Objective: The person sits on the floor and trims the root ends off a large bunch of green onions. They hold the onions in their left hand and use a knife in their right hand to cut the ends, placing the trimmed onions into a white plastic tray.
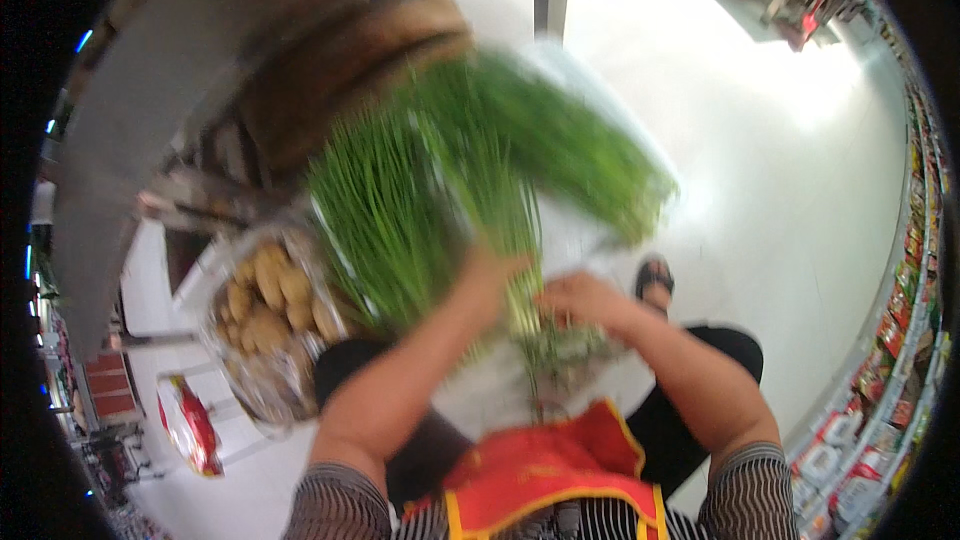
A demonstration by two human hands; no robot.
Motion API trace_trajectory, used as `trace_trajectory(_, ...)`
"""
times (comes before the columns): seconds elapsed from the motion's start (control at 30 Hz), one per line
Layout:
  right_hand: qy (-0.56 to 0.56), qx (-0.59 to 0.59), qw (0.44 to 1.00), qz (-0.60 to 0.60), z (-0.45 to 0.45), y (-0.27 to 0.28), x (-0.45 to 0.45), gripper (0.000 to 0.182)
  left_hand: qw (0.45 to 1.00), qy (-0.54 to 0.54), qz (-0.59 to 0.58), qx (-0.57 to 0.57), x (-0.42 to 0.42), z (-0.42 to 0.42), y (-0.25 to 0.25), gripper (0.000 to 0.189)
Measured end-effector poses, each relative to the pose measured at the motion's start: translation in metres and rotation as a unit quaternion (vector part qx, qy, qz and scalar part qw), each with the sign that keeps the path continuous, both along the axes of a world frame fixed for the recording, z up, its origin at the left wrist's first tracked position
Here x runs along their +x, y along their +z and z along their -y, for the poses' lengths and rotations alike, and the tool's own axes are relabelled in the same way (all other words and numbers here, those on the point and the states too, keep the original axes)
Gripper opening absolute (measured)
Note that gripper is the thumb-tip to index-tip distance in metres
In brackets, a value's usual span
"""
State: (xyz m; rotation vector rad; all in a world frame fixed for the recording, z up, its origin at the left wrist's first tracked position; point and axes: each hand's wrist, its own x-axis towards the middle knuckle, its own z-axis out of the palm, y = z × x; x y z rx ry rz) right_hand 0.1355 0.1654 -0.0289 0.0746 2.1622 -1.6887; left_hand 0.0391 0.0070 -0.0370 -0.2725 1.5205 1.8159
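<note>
My left hand (pixel 484 281) is closed around the lower stalks of a bunch of long thin greens (pixel 487 195), chives or scallions. Beside it, my right hand (pixel 581 298) bends its fingers at the pale stem ends of that bunch; blur hides whether it grips any stalks. To the left lies a thick mass of the same greens (pixel 375 202), with clear plastic film along its edge. Another bunch (pixel 592 157) rests farther out to the right on a white surface. Loose trimmings (pixel 570 360) are scattered below my hands, between my knees.
A plastic-lined container of potatoes (pixel 274 289) stands close on my left. Beyond it, a red and white package (pixel 190 424) is on the floor. Brown baskets or sacks (pixel 330 82) are at the far left. Shelves of packaged goods (pixel 892 322) curve along the right, past the pale floor (pixel 765 187).
</note>
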Motion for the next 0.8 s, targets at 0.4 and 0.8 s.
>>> trace_trajectory(0.4, 0.059, -0.117, 0.986, -0.102, 0.008, -0.016, 0.003, 0.024, 0.993, 0.008, 0.082, 0.08, 0.016, -0.003, 0.057, 0.011)
trace_trajectory(0.8, 0.362, -0.279, 0.889, 0.032, 0.025, 0.042, 0.038, 0.043, 0.995, 0.071, 0.061, 0.021, 0.065, 0.004, 0.106, 0.011)
